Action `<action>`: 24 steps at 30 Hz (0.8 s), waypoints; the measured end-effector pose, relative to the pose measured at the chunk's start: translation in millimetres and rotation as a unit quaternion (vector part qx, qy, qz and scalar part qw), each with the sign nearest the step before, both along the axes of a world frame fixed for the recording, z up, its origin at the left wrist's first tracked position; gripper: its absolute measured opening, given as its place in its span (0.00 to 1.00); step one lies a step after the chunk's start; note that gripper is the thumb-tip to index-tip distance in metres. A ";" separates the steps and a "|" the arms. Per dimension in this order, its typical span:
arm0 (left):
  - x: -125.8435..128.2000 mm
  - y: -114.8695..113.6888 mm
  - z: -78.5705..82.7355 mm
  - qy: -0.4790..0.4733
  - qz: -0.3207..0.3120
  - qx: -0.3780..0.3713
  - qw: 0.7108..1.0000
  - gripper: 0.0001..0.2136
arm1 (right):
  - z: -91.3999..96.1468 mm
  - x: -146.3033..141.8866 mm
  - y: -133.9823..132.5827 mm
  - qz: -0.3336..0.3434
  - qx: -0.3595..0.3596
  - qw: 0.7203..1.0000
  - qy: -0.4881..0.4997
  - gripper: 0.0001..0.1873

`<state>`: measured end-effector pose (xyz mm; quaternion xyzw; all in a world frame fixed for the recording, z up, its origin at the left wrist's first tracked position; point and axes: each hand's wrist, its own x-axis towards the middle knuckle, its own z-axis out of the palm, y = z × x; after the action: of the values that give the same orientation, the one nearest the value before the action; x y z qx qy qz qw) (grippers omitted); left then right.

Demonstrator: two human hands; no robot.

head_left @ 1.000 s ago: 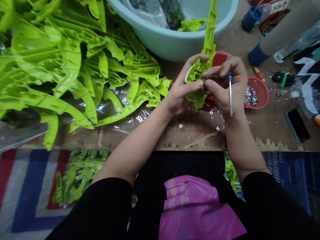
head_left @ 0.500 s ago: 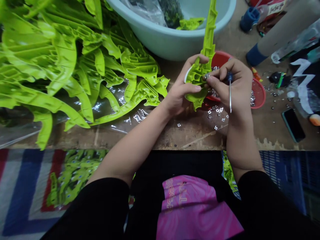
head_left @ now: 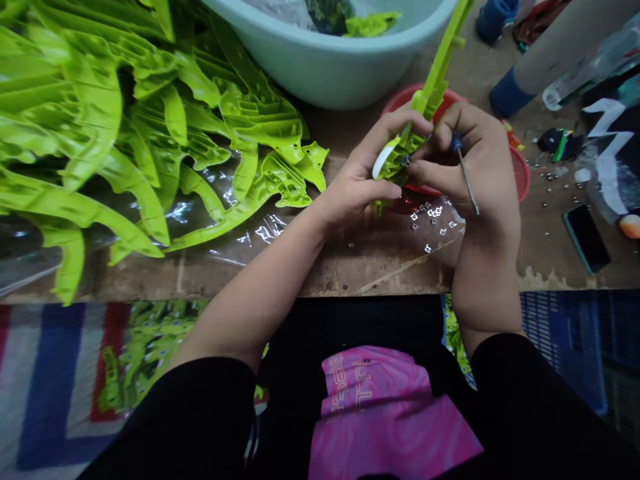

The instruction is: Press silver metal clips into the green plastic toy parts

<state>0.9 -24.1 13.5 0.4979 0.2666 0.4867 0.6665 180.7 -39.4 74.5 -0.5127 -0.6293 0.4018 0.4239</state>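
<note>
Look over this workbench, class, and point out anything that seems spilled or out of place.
Small square metal nuts lie scattered on the wooden bench beside the person's right hand, outside the red mesh basket. Loose and in no container, they look spilled.

Pale letters, roughly "FULL", on pink fabric (head_left: pixel 395 420), other letters unreadable

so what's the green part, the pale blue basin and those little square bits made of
The lime green part looks like moulded plastic: glossy, evenly coloured, with cast ribs. The pale blue basin looks like plastic too, smooth with a soft sheen. The small square bits shine like bare metal, perhaps steel, though they are too small to be sure.
</note>
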 end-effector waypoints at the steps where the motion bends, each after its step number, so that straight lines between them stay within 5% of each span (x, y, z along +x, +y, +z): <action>1: -0.1 -0.5 0.2 -0.002 -0.003 0.006 1.000 0.31 | 1.6 0.6 -0.6 0.003 0.001 1.000 -0.007 0.29; 8: -0.9 -2.9 3.2 0.009 -0.002 0.000 1.000 0.28 | 18.5 1.1 -7.4 0.022 0.022 0.998 -0.057 0.23; 16: 2.9 3.5 -2.5 -0.005 -0.006 0.028 1.000 0.29 | 28.5 1.1 -4.8 -0.004 -0.014 0.995 -0.099 0.29; 19: 6.2 -0.6 0.8 -0.049 -0.032 -0.012 0.998 0.30 | 23.5 24.8 -2.5 -0.068 0.048 0.991 -0.103 0.25; 22: 8.7 -2.3 2.4 -0.106 -0.053 -0.063 0.991 0.32 | 10.0 71.5 3.8 -0.206 0.119 0.955 -0.179 0.18; 24: 9.7 -0.2 1.7 -0.126 -0.052 -0.091 0.986 0.33 | -2.8 103.7 11.3 -0.214 0.036 0.931 -0.293 0.19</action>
<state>10.6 -24.3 15.3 0.3824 0.1976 0.4841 0.7618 284.4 -28.1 71.8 -0.7146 -0.6150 0.1099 0.3148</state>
